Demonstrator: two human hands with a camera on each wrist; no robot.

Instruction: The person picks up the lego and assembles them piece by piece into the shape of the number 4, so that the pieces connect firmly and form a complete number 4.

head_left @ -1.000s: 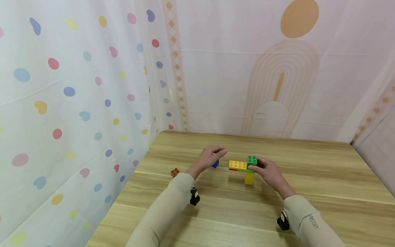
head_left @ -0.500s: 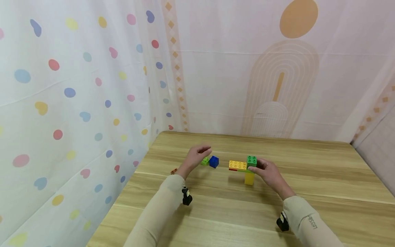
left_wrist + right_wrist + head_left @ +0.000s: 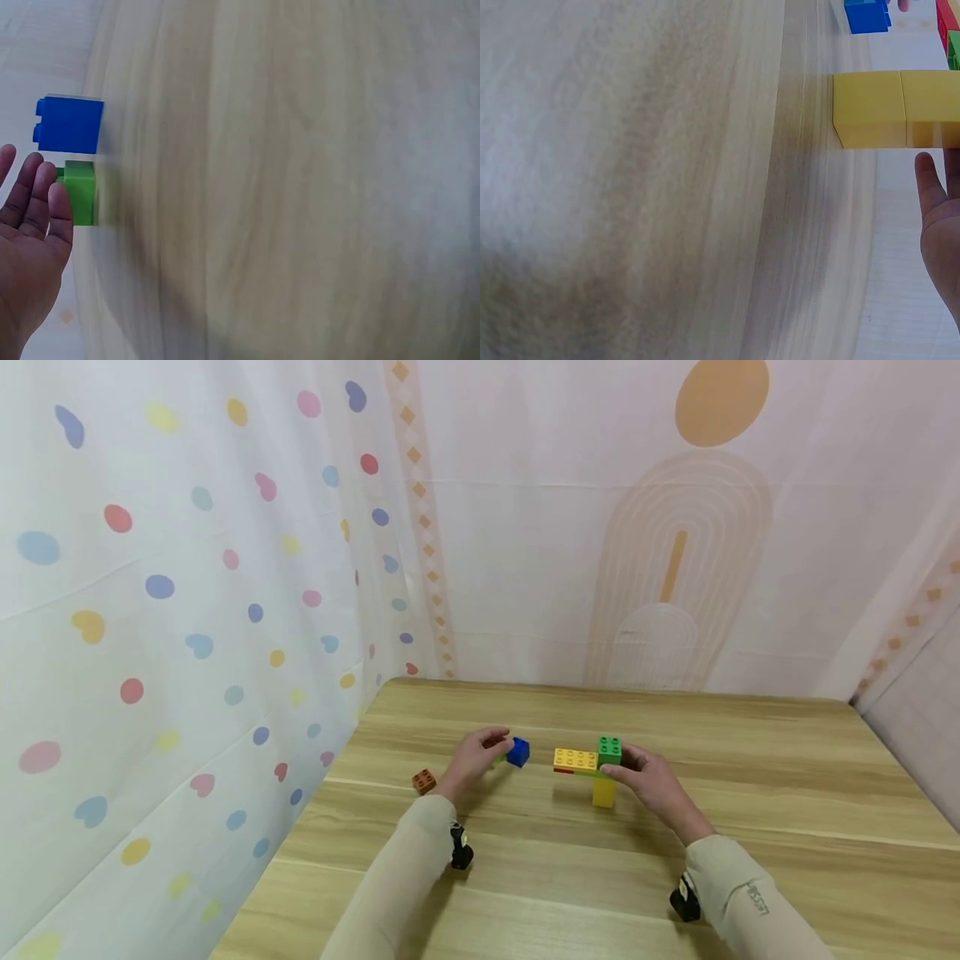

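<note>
My right hand point(image 3: 656, 787) grips a toy brick structure at its right end, thumb in front and fingers behind. A green brick point(image 3: 609, 750) tops the structure, beside a long yellow brick point(image 3: 574, 759) that juts out to the left. Its column of yellow bricks point(image 3: 870, 110) fills the top right of the right wrist view. Over by a light green brick point(image 3: 81, 193), my left hand point(image 3: 472, 760) has its fingers extended and partly covers that brick in the head view. Close beside it sits a blue brick point(image 3: 518, 752).
An orange-brown brick point(image 3: 423, 781) lies left of my left forearm. Everything rests on a wooden table point(image 3: 555, 877), with a dotted curtain point(image 3: 225, 693) along its left side and another curtain behind its far edge.
My left hand moved left from the blue brick, uncovering it and the light green brick, then came down at the light green one. My right hand stays on the structure.
</note>
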